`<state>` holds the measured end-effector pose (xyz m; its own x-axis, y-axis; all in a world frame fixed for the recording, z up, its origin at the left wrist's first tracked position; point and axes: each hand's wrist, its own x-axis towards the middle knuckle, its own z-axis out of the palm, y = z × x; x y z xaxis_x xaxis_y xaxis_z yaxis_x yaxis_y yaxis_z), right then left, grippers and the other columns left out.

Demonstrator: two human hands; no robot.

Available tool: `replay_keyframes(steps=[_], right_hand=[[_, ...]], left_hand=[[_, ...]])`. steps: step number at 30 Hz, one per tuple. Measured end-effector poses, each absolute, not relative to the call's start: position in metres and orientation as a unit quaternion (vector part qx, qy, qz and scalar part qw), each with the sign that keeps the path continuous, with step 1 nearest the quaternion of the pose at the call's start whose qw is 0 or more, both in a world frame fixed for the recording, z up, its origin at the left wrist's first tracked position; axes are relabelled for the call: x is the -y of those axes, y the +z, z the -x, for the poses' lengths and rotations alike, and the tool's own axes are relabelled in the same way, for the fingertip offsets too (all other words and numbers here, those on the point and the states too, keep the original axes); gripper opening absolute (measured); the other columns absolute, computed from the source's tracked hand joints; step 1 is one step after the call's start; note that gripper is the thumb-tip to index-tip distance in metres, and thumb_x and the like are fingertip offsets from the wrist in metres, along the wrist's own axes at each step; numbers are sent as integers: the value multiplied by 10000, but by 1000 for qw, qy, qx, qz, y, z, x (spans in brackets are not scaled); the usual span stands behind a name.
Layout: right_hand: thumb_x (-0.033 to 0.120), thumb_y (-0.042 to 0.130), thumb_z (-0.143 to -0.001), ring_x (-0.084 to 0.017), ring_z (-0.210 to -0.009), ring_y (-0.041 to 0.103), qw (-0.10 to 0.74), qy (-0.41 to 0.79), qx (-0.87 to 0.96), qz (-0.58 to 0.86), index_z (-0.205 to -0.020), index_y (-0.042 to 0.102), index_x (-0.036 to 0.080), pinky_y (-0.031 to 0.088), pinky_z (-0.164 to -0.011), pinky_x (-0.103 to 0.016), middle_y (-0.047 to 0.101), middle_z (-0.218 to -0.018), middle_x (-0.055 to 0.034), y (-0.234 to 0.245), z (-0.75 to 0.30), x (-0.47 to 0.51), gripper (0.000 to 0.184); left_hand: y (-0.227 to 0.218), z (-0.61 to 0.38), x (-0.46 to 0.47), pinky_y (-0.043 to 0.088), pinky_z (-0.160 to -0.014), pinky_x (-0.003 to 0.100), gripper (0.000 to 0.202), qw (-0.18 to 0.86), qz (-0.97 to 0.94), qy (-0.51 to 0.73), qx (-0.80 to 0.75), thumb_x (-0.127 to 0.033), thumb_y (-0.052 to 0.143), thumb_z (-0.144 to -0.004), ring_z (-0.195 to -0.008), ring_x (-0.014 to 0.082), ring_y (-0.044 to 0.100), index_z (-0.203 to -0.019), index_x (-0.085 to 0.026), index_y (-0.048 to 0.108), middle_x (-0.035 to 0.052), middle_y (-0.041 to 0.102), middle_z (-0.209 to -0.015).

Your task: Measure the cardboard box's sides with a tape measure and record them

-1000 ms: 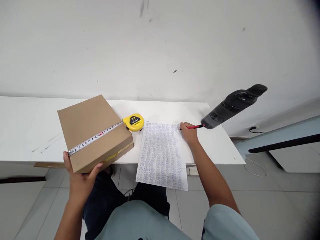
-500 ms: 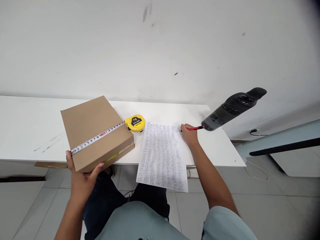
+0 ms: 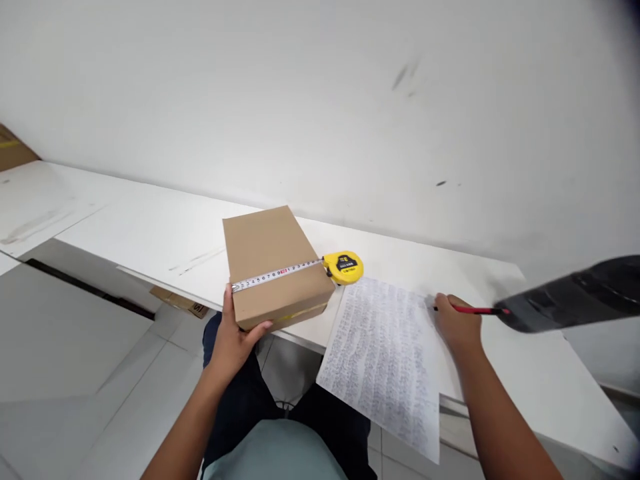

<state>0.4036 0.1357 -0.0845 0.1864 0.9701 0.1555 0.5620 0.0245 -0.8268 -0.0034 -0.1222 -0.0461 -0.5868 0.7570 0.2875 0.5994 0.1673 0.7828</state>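
Note:
A brown cardboard box (image 3: 265, 240) sits on the white table, its near corner gripped by my left hand (image 3: 235, 343). Across its top lies the extended blade of a yellow tape measure (image 3: 344, 268); the hooked end is at the box's left edge beside my left fingertip, and the case rests at the right edge. My right hand (image 3: 457, 323) is closed around a red pencil (image 3: 475, 311), its dark tip at the upper right edge of a sheet of paper (image 3: 385, 360). Dense rows of handwriting cover the sheet, which hangs over the table's front edge.
A black bottle-shaped object (image 3: 565, 300), blurred, stands on the table (image 3: 540, 380) right of my right hand. Behind is a marked white wall (image 3: 300, 100). Another cardboard box (image 3: 15, 150) is at the far left, and a flat carton (image 3: 179, 301) lies below the table.
The view has turned left, so everything appears further right and the far-left box has come into sight. Both hands keep their holds on the box and the pencil.

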Motion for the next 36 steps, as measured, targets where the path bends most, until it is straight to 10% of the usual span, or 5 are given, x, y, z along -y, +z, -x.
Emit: replay_keyframes(steps=[12,16,19,23,36], right_hand=[[194,494,-829,-206,-669,617,249,4,754,607,-1079,757,249,411,-498,-324,657,-1036,-99,-95,-389,-144,367],[258,475,-920,-245,-766,683,243,-5,815,526,-1442,537,249,534,-531,-364,628,-1185,-137,-77,-359,-135,526],[357,526,-957,-315,-1190,648,312,2,872,378,-1572,318,284,617,-853,-474,515,-1459,-164,-48,-316,-118,653],[288,524,-972,-328,-1431,484,345,-52,903,251,-1569,326,284,530,-1059,-540,468,-1563,-158,-10,-266,-105,629],[265,548,-944,-290,-1094,740,347,-147,898,226,-1255,642,215,594,-827,-424,690,-1356,-155,31,-268,-78,329]], left_hand=[[-44,3,123,394,-1182,528,1090,61,-516,487,-702,-417,754,-853,-1518,341,347,-1639,-291,9,205,260,-1675],[-57,7,120,409,-1173,538,1058,9,-547,504,-668,-390,737,-877,-1517,346,343,-1634,-335,0,198,258,-1676],[-60,9,118,397,-1180,558,1039,-26,-560,503,-658,-386,726,-889,-1530,352,309,-1635,-334,3,199,279,-1667],[-60,11,118,426,-1160,567,1024,-46,-563,492,-662,-411,713,-894,-1521,364,324,-1637,-315,15,207,287,-1662],[-69,-4,110,492,-1059,559,1034,-152,-544,483,-669,-474,650,-927,-1449,400,444,-1642,-191,-41,276,356,-1609]])
